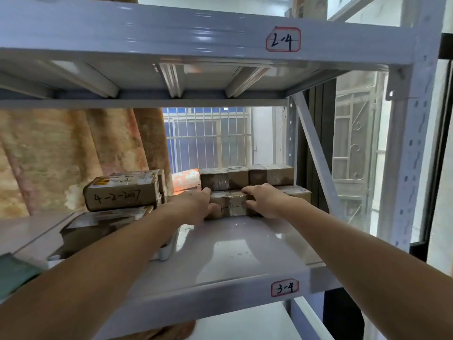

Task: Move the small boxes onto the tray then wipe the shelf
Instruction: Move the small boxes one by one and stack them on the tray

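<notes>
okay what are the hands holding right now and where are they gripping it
Both hands, left and right, grip one small taped box by its two ends.

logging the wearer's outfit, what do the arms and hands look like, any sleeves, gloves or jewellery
Both forearms are bare as far as the view shows, with no sleeves in sight. The left hand and right hand wear no gloves, and no watch, ring or bracelet is visible.

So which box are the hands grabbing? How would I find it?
Find the grey shelf labelled 3-4 and look toward its back right, where brown cardboard boxes are stacked. The box is in the bottom row, front and centre, under two upper boxes. It alone has the left hand and the right hand on its two ends.
</notes>
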Tool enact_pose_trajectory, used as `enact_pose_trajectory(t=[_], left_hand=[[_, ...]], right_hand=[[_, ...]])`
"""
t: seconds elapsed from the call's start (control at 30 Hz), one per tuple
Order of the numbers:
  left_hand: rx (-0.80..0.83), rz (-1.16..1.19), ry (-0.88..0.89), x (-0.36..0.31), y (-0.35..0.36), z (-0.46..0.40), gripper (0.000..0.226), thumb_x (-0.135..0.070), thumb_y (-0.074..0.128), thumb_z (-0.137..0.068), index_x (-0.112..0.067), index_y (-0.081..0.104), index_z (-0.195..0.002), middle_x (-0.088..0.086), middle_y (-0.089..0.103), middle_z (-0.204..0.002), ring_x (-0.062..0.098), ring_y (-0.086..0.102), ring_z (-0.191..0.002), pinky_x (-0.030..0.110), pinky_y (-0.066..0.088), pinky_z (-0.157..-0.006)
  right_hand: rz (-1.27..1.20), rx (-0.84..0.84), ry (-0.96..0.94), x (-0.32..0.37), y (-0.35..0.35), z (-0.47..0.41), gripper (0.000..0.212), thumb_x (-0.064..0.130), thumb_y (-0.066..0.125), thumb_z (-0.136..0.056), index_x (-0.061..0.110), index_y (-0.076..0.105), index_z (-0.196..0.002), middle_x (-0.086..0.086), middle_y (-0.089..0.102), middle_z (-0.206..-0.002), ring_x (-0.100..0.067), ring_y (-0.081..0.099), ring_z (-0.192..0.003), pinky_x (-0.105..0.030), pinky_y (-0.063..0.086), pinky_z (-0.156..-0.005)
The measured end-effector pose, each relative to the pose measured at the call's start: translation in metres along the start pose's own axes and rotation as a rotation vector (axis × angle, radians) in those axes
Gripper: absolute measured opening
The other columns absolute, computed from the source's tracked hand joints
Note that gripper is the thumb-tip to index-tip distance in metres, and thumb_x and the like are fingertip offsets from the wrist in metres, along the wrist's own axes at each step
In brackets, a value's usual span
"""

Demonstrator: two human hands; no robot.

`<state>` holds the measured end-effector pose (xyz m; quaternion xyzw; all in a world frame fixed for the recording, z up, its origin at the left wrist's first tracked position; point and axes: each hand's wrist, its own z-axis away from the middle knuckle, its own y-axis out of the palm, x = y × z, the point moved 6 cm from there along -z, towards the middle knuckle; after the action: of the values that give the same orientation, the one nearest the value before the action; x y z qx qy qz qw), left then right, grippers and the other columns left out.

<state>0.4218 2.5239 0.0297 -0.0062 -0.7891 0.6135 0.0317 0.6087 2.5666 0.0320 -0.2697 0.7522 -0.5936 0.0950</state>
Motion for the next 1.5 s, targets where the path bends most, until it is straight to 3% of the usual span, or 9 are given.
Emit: enact_pose_trajectory(t=[0.23,0.37,0.53,0.73,0.9,1.17,1.3,1.4,1.5], left_hand=[[-0.105,0.124,-0.011,0.008,-0.010,0.009,0.035,-0.052,0.047,-0.097,-0.022,0.052,-0.114,0.006,0.061,-0.103,0.024,0.055,-0.089,0.039,0.044,-0.076],[-0.287,0.250,-0.019,0.014,-0.029,0.019,0.048,-0.051,0.051,-0.096,-0.018,0.052,-0.131,0.007,0.063,-0.112,0.027,0.057,-0.099,0.038,0.043,-0.082],[-0.428,0.290,0.000,0.010,-0.047,0.038,0.053,-0.052,0.049,-0.096,-0.015,0.050,-0.134,0.010,0.067,-0.110,0.031,0.059,-0.097,0.041,0.046,-0.083],[-0.549,0.209,-0.058,0.005,-0.067,0.066,0.047,-0.052,0.048,-0.096,-0.016,0.055,-0.126,0.006,0.067,-0.097,0.024,0.054,-0.080,0.036,0.040,-0.067],[-0.559,0.199,-0.114,0.013,-0.072,0.091,0.042,-0.052,0.044,-0.098,-0.020,0.056,-0.123,0.004,0.067,-0.099,0.024,0.058,-0.087,0.044,0.050,-0.076],[-0.551,0.250,-0.124,0.050,-0.083,0.131,0.041,-0.047,0.048,-0.097,-0.026,0.053,-0.132,-0.004,0.064,-0.101,0.013,0.056,-0.077,0.033,0.044,-0.066],[-0.586,0.223,-0.121,0.087,-0.092,0.155,0.048,-0.052,0.044,-0.096,-0.026,0.053,-0.136,0.000,0.067,-0.114,0.019,0.057,-0.092,0.034,0.044,-0.074],[-0.565,0.276,-0.111,0.121,-0.097,0.169,0.048,-0.054,0.042,-0.095,-0.028,0.053,-0.133,0.000,0.066,-0.114,0.022,0.059,-0.098,0.037,0.045,-0.077],[-0.545,0.292,-0.091,0.153,-0.098,0.181,0.042,-0.051,0.043,-0.096,-0.028,0.054,-0.129,-0.001,0.066,-0.106,0.018,0.059,-0.090,0.036,0.048,-0.073]], right_hand=[[-0.130,-0.096,-0.042,0.004,-0.007,-0.002,0.045,0.027,0.057,-0.095,0.025,0.050,-0.140,-0.007,0.059,-0.134,-0.028,0.049,-0.125,-0.033,0.036,-0.101],[-0.225,-0.228,-0.128,0.008,-0.027,0.005,0.042,0.028,0.061,-0.093,0.023,0.057,-0.135,-0.002,0.064,-0.129,-0.022,0.055,-0.120,-0.022,0.035,-0.093],[-0.332,-0.325,-0.175,0.014,-0.044,0.021,0.050,0.034,0.068,-0.089,0.020,0.057,-0.135,-0.001,0.065,-0.127,-0.017,0.060,-0.110,-0.026,0.043,-0.094],[-0.474,-0.369,-0.136,0.028,-0.054,0.029,0.057,0.040,0.073,-0.083,0.021,0.057,-0.135,0.000,0.065,-0.127,-0.016,0.059,-0.113,-0.029,0.044,-0.101],[-0.585,-0.439,-0.185,0.047,-0.058,0.040,0.055,0.039,0.075,-0.082,0.025,0.059,-0.133,0.003,0.065,-0.127,-0.012,0.058,-0.113,-0.025,0.042,-0.099],[-0.597,-0.488,-0.209,0.098,-0.058,0.059,0.054,0.046,0.077,-0.077,0.025,0.066,-0.125,0.005,0.069,-0.119,-0.012,0.061,-0.110,-0.027,0.044,-0.099],[-0.522,-0.505,-0.221,0.139,-0.058,0.060,0.055,0.052,0.077,-0.074,0.025,0.068,-0.121,0.005,0.071,-0.113,-0.006,0.062,-0.098,-0.018,0.043,-0.088],[-0.488,-0.515,-0.212,0.172,-0.061,0.057,0.059,0.056,0.078,-0.070,0.026,0.070,-0.119,0.006,0.072,-0.111,-0.008,0.064,-0.099,-0.024,0.048,-0.089],[-0.463,-0.519,-0.188,0.205,-0.057,0.054,0.062,0.061,0.077,-0.065,0.026,0.071,-0.116,0.006,0.073,-0.109,-0.010,0.065,-0.099,-0.027,0.050,-0.087]])
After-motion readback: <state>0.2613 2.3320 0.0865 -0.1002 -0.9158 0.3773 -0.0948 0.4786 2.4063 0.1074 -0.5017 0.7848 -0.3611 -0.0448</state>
